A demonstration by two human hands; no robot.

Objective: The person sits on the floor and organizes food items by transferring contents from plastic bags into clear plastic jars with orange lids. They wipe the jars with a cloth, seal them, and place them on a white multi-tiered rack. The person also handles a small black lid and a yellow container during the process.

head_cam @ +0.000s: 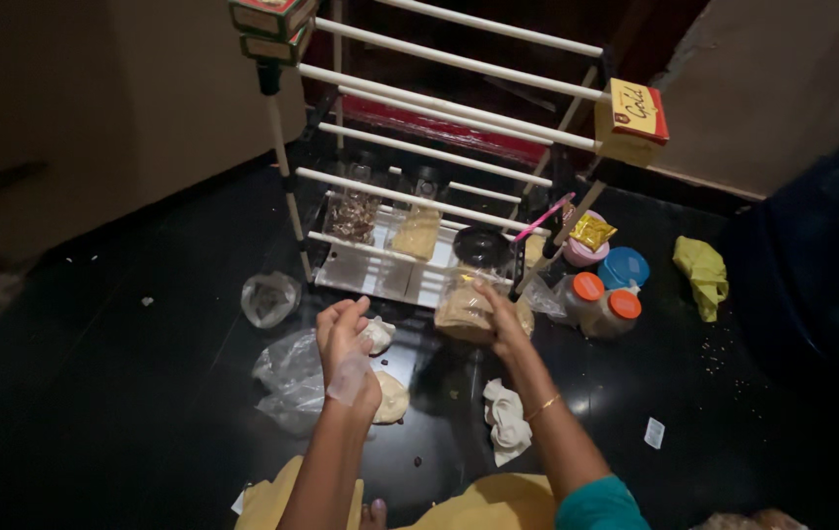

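Seen from the head camera, right hand [503, 319] gripping a clear jar [466, 306] of tan powder, fingers wrapping around it, beside the white rack [410, 201], left hand [343, 339] hovering loosely curled, holding nothing, above plastic bags [287, 378] lying on the dark floor [125, 393].

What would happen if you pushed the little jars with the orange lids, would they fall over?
The jars with orange lids look short and wide, so they would probably slide on the shiny black floor rather than tip. They seem to be light plastic, so likely easy to lift. On their sides, they might roll.
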